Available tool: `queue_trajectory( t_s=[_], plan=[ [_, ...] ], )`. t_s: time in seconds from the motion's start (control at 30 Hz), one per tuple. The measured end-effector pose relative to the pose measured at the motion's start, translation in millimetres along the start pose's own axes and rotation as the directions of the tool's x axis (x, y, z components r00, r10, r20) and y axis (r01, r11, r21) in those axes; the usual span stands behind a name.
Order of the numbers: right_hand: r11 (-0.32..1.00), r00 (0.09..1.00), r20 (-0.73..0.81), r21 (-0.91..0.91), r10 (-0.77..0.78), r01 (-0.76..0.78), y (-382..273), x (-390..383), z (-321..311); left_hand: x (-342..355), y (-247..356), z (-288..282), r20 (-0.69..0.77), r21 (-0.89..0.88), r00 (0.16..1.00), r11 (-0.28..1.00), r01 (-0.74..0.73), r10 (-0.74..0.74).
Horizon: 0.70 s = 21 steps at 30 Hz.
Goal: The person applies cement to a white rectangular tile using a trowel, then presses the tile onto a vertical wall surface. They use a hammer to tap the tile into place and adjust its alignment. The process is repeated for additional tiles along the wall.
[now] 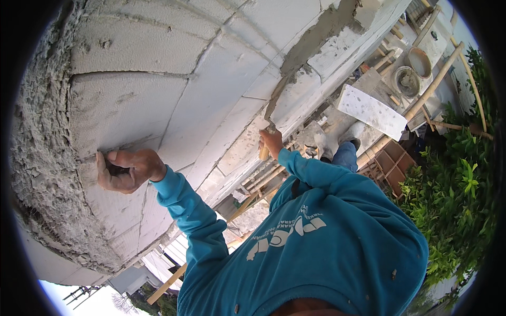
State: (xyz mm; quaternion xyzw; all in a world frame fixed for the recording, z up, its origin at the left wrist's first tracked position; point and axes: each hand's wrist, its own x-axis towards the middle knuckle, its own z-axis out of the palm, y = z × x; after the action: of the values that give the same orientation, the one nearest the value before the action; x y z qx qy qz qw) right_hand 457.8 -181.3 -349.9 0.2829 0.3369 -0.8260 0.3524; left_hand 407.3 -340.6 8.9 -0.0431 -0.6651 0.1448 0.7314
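On the left, my left hand (132, 171) is by a pale block wall (211, 87), next to a joint between blocks. Its fingers are curled, with a gap between thumb and fingertips, and I see nothing held there. My right hand (272, 142) is closed around the wooden handle of a trowel (263, 153). The metal part beyond that fist lies against the wall and its blade is hard to make out. Grey wet mortar (308, 47) runs in a smeared band up the wall from the trowel.
Rough mortar (39, 137) lines the wall's left edge. To the right, a white block (371, 113) lies beside bamboo poles (435, 84). Two buckets (406, 81) stand farther off, one with mortar. My foot (350, 142) is on the platform below. Leafy plants (458, 189) grow at the far right.
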Motion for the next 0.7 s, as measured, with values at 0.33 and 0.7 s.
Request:
queue_trajectory(
  t_s=[0.33,0.7],
  plan=[
    [0.968,0.989,0.121,0.223,0.090,-0.115,-4.0,-74.8,127.2,-0.3,-1.2,-0.3,0.001,0.030,0.999,0.999,-0.032,0.032],
    [0.911,0.988,0.078,0.402,-0.133,0.091,-27.9,-77.4,104.0,4.7,-5.2,6.4,-0.042,0.017,0.988,0.989,-0.146,0.147]
  ],
)
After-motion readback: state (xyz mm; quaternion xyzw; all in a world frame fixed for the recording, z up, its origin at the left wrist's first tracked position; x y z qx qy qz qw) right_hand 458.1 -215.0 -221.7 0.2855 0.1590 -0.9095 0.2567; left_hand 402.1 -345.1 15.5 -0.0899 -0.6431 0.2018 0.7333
